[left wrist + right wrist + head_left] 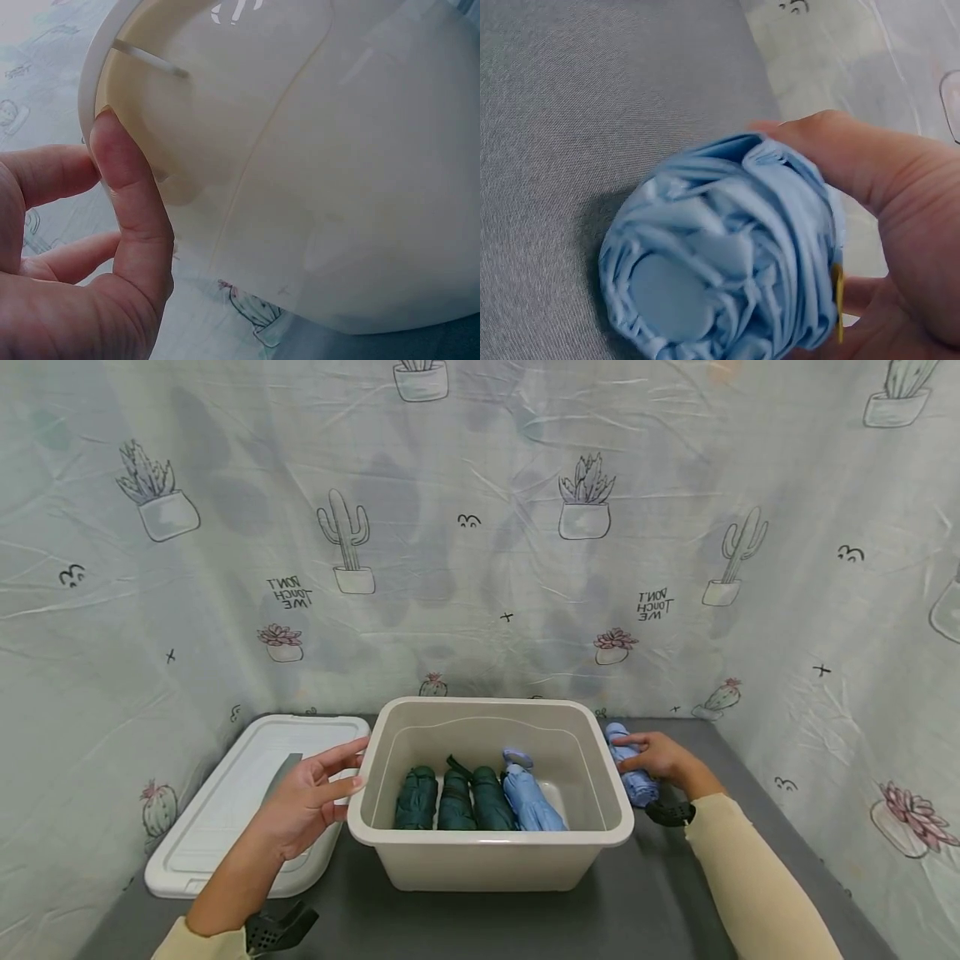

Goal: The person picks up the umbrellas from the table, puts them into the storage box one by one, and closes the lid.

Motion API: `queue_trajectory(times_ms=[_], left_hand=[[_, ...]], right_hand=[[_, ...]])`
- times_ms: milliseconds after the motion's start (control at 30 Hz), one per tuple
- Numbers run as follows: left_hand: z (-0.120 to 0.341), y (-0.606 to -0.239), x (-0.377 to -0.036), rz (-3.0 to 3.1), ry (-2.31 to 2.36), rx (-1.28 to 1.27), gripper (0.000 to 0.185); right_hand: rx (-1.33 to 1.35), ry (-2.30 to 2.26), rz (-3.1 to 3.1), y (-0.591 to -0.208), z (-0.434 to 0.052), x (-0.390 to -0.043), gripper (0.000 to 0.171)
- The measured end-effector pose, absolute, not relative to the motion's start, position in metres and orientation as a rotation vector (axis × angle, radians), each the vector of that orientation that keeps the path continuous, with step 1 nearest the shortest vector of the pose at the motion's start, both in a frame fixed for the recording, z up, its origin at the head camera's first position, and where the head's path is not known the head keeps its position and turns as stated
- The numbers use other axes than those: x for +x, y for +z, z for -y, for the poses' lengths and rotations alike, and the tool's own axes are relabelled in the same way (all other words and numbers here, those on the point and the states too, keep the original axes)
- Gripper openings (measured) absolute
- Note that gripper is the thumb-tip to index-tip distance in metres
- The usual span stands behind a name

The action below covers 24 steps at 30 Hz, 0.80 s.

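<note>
My right hand (660,758) grips a light blue folded umbrella (637,785) that lies on the table to the right of the bin. In the right wrist view the rolled end of this umbrella (705,255) faces the camera, with the thumb along one side of it. My left hand (303,802) touches the left rim of the beige plastic bin (487,864), its fingers fairly straight. The thumb (124,161) lies against the rim in the left wrist view. Inside the bin, dark green folded umbrellas (455,802) lie side by side with another light blue umbrella (532,797).
A white lid (217,810) lies on the grey table (480,927) to the left of the bin. Behind and at both sides hangs a pale curtain (480,568) printed with cactus pots.
</note>
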<state>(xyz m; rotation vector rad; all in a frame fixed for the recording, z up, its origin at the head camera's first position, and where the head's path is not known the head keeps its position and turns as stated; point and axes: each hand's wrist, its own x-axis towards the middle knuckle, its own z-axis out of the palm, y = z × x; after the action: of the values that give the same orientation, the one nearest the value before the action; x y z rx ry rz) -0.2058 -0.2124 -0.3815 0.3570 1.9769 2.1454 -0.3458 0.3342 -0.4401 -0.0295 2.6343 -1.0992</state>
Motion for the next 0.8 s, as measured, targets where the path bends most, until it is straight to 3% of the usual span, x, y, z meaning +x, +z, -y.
queue_trajectory(times_ms=[500,800], left_hand=[[0.212,-0.38,-0.204,-2.03,2.127,0.329,0.065],[0.21,-0.379,-0.204,-2.036,2.12,0.319,0.066]], right_hand=[[-0.098,-1.157,-2.645,-0.437,-0.342,-0.337,0.066],[0.008,-1.407,-2.446,-0.449,-0.354,-0.334,0.069]])
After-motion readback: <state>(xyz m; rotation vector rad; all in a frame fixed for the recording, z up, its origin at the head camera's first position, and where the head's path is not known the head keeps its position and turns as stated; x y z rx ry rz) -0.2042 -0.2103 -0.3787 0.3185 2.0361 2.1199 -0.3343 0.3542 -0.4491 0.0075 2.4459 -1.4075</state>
